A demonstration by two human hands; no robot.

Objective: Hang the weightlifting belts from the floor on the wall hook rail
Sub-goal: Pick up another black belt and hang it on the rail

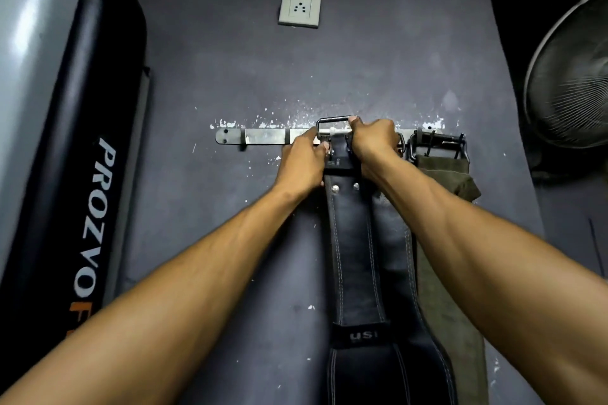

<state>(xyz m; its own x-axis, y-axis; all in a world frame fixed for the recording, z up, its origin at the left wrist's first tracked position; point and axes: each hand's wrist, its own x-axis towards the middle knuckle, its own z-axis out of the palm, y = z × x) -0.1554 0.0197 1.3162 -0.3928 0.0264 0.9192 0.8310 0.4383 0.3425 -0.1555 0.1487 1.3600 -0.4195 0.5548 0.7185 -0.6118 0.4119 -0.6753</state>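
Observation:
A metal hook rail is fixed across the dark grey wall. A black leather belt with white stitching hangs down the wall, its metal buckle raised at the rail. My left hand grips the belt's top from the left, fingers at the buckle. My right hand holds the buckle end from the right. To the right, an olive green belt hangs from the rail by its own buckle. Behind the black belt another dark strap shows partly.
A large grey and black padded bag with white lettering stands close on the left. A wall socket sits above the rail. A fan with a wire guard is at the right edge. Two bare hooks remain at the rail's left part.

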